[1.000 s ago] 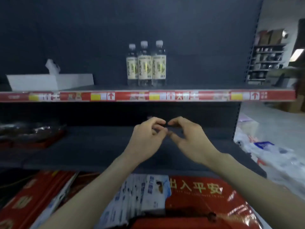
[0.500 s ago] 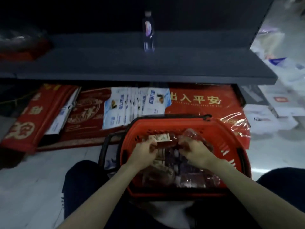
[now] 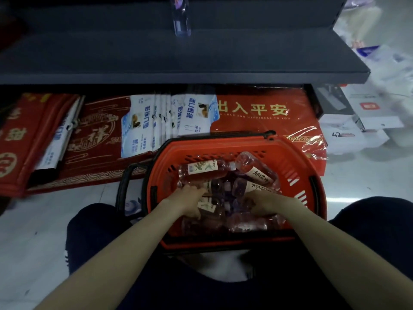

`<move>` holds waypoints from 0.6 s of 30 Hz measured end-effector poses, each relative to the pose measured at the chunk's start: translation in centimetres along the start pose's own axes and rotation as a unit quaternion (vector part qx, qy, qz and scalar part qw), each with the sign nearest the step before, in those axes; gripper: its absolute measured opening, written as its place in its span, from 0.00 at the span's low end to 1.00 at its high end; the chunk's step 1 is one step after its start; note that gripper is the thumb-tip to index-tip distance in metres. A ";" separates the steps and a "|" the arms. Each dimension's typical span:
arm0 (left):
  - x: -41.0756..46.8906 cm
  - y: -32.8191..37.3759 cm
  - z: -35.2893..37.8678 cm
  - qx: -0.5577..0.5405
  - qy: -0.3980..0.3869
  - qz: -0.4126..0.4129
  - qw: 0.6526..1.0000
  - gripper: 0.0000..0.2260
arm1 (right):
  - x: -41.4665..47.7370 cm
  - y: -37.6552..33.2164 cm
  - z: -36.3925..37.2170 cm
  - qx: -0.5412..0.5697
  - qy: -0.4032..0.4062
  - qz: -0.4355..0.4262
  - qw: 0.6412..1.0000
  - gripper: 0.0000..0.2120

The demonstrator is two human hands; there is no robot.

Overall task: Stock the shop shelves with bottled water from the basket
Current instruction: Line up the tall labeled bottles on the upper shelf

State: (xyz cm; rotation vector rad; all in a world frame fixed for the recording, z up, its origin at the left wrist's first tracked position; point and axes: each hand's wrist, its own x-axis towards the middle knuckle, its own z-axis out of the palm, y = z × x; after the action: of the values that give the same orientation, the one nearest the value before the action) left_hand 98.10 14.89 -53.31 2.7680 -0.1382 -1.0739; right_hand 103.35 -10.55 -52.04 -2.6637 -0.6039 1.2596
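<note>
Both arms reach down into the basket (image 3: 311, 175). I see the left hand (image 3: 190, 201) curled round a bottle (image 3: 209, 206); I cannot tell the grip of the right hand (image 3: 266, 203). Both sit deeper than before

left hand (image 3: 190, 203) and right hand (image 3: 266, 204) bare, forearms bare to bottom frame edge. Dark navy trousers (image 3: 93, 229) on both legs, lower left and lower right. White stripe marks (image 3: 66, 256) at lower left.

Red mats (image 3: 268, 126) lie under a dark shelf (image 3: 201, 63). White boxes (image 3: 344, 133) sit right on the pale floor (image 3: 44, 231).
</note>
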 end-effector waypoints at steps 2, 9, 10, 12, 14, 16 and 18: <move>0.9 0.5 -0.1 0.034 -0.037 0.002 0.999 0.44 | 0.3 1.0 0.8 -0.039 -0.037 0.007 0.999 0.26; 2.0 1.5 0.2 0.055 -0.084 0.023 0.995 0.45 | 1.0 1.6 2.7 -0.085 -0.022 -0.013 0.996 0.31; 2.1 1.4 0.4 0.059 -0.076 0.026 0.995 0.45 | 1.3 1.6 3.0 -0.097 -0.011 -0.024 0.995 0.31; 2.2 1.1 0.7 0.070 -0.061 0.038 0.995 0.45 | 2.0 1.6 3.3 -0.123 0.003 -0.048 0.991 0.30; 2.2 0.8 1.0 0.079 -0.049 0.044 0.995 0.45 | 2.2 1.2 3.4 -0.160 -0.005 -0.063 0.985 0.25; 2.1 0.6 1.3 0.097 -0.028 0.044 0.994 0.44 | 2.1 0.6 3.6 -0.188 -0.015 -0.073 0.979 0.21; 1.9 0.5 1.6 0.123 -0.010 0.037 0.992 0.43 | 2.4 0.7 4.1 -0.179 -0.011 -0.078 0.981 0.19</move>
State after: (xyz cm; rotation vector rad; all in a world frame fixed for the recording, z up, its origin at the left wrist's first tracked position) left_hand 98.40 13.90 -55.62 2.9402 -0.3996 -1.1345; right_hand 101.78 -10.41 -56.60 -2.8078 -1.1158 1.2395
